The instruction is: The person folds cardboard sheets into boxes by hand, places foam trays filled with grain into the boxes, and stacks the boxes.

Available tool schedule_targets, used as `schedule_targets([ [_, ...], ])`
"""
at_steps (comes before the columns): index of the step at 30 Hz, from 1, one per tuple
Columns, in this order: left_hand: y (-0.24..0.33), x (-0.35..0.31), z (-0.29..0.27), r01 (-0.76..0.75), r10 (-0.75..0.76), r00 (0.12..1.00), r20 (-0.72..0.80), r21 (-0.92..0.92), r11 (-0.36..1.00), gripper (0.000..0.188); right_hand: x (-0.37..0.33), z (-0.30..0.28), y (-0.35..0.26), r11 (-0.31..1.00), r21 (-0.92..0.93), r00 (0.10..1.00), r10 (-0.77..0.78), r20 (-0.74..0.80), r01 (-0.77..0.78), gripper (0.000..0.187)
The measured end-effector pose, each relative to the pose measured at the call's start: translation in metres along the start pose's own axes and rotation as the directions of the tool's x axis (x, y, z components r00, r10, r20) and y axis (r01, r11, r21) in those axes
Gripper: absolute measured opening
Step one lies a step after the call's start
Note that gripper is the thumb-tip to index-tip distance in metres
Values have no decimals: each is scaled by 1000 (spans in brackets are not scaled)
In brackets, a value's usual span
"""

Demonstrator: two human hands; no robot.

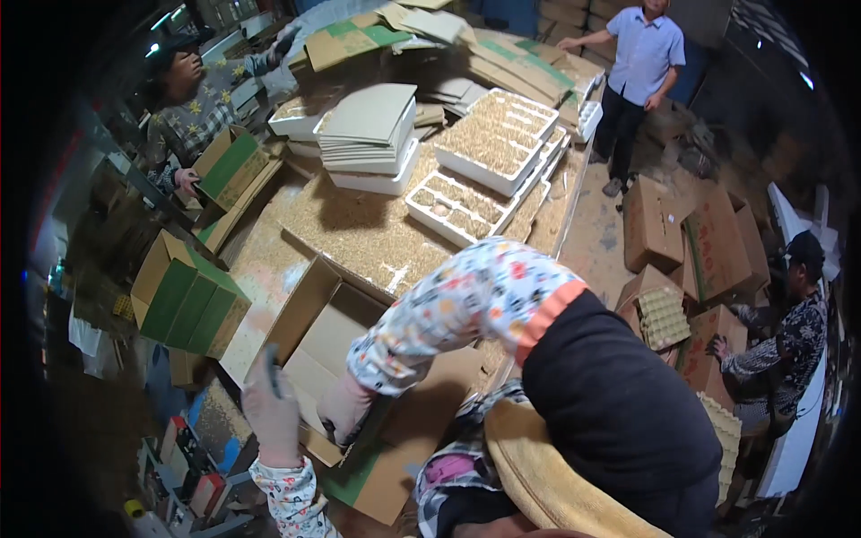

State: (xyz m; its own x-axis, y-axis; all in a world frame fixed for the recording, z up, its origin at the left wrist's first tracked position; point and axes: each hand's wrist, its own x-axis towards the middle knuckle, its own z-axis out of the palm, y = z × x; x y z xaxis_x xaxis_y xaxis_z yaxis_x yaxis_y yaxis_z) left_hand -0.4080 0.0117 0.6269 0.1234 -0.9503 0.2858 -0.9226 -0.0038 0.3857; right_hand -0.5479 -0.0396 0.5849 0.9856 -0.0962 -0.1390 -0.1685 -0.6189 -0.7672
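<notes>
An open cardboard box [309,305] stands before me at the table's near edge, its flaps folded outward and a flat pale board [336,327] lying inside. My left hand [272,408], in a pale glove with dark fingertips, is raised at the box's left side. Its fingers point up, stretched out, and nothing shows in them. My right hand [348,408], gloved alike, reaches down into the near end of the box by its inner wall. Its fingertips are partly hidden there, so their grip is unclear. A green-printed flap [359,475] hangs below this hand.
Loose brown husks [350,220] cover the table, with white foam trays [498,143] and stacked grey boards [368,125] on it. Green-printed boxes [193,291] stand left. Co-workers are at left [193,108] and right [776,336]; another person [644,58] stands behind. Egg trays [664,318] lie right.
</notes>
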Motion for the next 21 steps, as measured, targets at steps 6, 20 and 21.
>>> schedule_targets([
  [6, 34, -1, 35, -283, -54, 538, 841, 240, 928, 71, -40, 7, 105, 748, -526, 886, 177, -429, -404, 41],
  [20, -36, -79, 76, 563, -560, 769, 307, -741, 366, 44, -78, -31, 118, 751, 639, 789, 490, -371, -166, 71],
  [21, -46, -70, 87, 522, -576, 736, 357, -841, 146, 38, -86, -29, 114, 622, 776, 834, 480, -271, -106, 66],
])
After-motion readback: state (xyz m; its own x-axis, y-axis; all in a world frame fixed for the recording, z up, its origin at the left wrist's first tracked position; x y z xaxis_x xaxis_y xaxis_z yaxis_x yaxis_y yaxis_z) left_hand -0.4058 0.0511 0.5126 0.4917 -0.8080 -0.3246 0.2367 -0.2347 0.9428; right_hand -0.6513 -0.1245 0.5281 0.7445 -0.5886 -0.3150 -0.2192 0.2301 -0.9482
